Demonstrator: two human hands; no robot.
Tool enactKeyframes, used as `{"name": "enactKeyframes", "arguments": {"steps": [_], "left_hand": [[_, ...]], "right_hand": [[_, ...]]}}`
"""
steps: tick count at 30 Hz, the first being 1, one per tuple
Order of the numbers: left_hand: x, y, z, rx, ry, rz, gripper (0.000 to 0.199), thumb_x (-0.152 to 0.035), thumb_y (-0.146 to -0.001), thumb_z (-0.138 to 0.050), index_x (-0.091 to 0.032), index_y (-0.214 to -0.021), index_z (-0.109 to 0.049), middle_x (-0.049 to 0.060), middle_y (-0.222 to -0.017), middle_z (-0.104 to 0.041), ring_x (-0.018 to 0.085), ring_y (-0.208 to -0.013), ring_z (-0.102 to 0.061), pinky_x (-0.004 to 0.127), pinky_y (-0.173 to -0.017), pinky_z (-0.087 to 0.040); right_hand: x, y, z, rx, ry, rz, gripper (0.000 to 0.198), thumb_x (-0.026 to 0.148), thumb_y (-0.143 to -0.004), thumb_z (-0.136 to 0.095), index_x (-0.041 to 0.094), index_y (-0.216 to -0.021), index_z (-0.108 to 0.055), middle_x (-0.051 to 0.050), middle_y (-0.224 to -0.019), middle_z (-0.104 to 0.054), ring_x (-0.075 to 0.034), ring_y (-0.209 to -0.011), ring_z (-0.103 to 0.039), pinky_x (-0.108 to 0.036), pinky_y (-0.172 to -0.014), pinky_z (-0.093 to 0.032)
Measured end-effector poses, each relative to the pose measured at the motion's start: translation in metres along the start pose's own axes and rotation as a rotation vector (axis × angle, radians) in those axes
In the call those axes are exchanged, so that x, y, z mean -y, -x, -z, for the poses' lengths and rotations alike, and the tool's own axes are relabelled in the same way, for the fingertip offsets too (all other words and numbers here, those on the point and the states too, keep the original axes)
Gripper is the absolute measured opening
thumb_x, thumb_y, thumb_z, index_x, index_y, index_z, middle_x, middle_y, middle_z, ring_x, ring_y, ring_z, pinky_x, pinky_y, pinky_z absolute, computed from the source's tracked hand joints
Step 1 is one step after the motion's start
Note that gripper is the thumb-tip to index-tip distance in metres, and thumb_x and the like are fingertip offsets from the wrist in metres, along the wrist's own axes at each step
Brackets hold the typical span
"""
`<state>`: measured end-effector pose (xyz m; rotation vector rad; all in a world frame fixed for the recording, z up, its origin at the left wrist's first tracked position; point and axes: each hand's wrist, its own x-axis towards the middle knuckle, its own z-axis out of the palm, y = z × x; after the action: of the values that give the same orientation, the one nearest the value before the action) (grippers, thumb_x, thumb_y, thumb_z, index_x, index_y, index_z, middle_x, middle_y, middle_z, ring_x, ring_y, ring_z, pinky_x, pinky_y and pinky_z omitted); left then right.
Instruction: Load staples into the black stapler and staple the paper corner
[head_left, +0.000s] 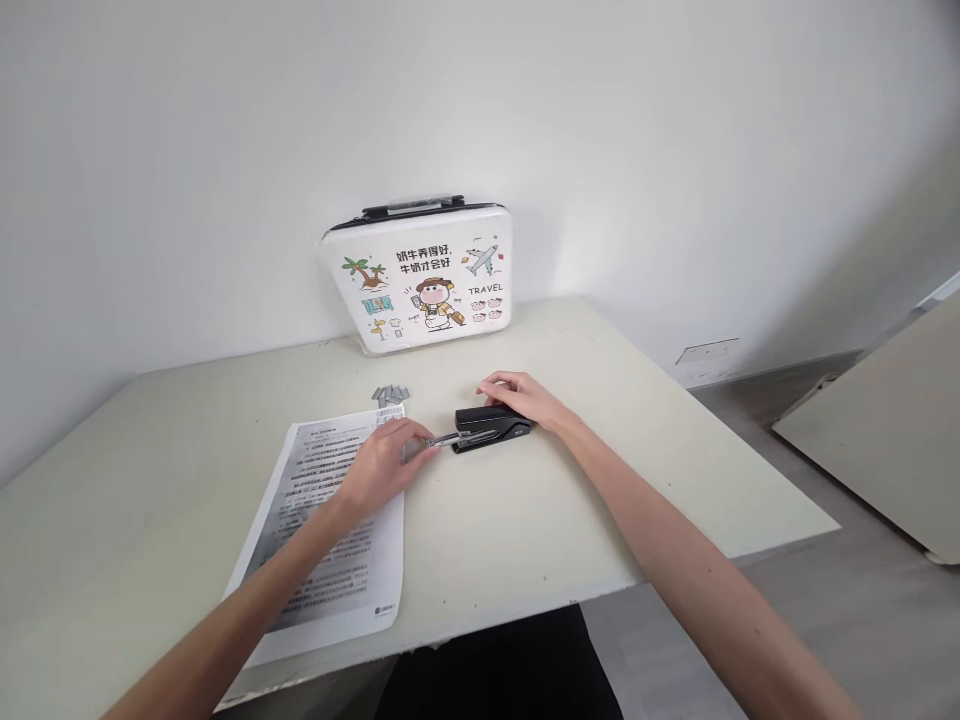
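Observation:
A black stapler (495, 422) lies on the table, its front end pointing left and its top raised from its base. My right hand (529, 397) is closed over the stapler's rear end from behind, with part of the grip hidden. Between thumb and fingers, my left hand (388, 458) pinches a slim metal piece (444, 440) that sticks out of the stapler's front. Whether staples sit in that piece is too small to tell. A small heap of silver staple strips (390, 394) lies beyond my left hand. Printed paper (330, 540) rests under my left hand and forearm.
A white travel case (431, 285) with cartoon prints and a black handle stands at the back against the wall. The pale table (525, 530) has its front edge just before my lap. At the right, a light panel (892, 430) stands beyond the floor.

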<state>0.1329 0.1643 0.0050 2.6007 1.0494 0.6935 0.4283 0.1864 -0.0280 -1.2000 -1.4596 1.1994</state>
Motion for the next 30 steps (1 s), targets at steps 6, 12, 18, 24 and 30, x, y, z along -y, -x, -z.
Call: {"name": "enactKeyframes", "arguments": {"steps": [6,12,18,24,30], "left_hand": [[0.004,0.008,0.006,0.016,-0.023,-0.039,0.024,-0.049,-0.102,-0.060,-0.026,-0.102,-0.070,0.004,-0.102,-0.075,0.025,-0.096,-0.070,0.041,-0.090,-0.055],[0.012,0.005,0.013,0.015,-0.003,0.031,0.035,-0.060,-0.096,-0.066,-0.027,-0.104,-0.071,0.004,-0.108,-0.077,0.026,-0.103,-0.071,0.043,-0.096,-0.055],[0.054,-0.018,0.026,-0.201,-0.152,0.300,0.037,-0.056,-0.097,-0.059,-0.022,-0.105,-0.070,0.008,-0.098,-0.077,0.027,-0.094,-0.071,0.042,-0.089,-0.056],[0.074,-0.042,0.026,-0.008,-0.468,0.636,0.044,-0.053,-0.094,-0.058,-0.014,-0.110,-0.070,0.019,-0.117,-0.072,0.036,-0.114,-0.067,0.049,-0.104,-0.049],[0.073,-0.052,0.024,0.094,-0.511,0.694,0.037,-0.045,-0.091,-0.059,-0.015,-0.104,-0.076,0.020,-0.120,-0.072,0.038,-0.115,-0.067,0.051,-0.104,-0.049]], "right_hand": [[0.007,0.005,-0.001,0.038,0.015,-0.015,0.038,0.060,-0.087,-0.073,0.022,-0.095,-0.076,-0.002,-0.082,-0.078,-0.016,-0.073,-0.065,-0.028,-0.068,-0.046],[0.011,0.010,0.001,0.074,0.003,-0.028,0.039,0.061,-0.087,-0.073,0.022,-0.094,-0.075,-0.003,-0.081,-0.077,-0.016,-0.071,-0.064,-0.026,-0.060,-0.043],[0.008,0.010,-0.001,0.078,-0.023,-0.003,0.039,0.061,-0.087,-0.075,0.023,-0.093,-0.074,-0.004,-0.080,-0.076,-0.015,-0.067,-0.062,-0.026,-0.057,-0.045],[0.012,0.012,-0.001,0.085,0.012,-0.018,0.036,0.058,-0.090,-0.072,0.022,-0.096,-0.074,-0.002,-0.084,-0.075,-0.012,-0.066,-0.059,-0.024,-0.058,-0.044],[0.012,0.012,-0.001,0.097,0.008,-0.023,0.037,0.059,-0.090,-0.072,0.023,-0.097,-0.074,-0.002,-0.086,-0.075,-0.012,-0.067,-0.059,-0.025,-0.060,-0.044]]}}
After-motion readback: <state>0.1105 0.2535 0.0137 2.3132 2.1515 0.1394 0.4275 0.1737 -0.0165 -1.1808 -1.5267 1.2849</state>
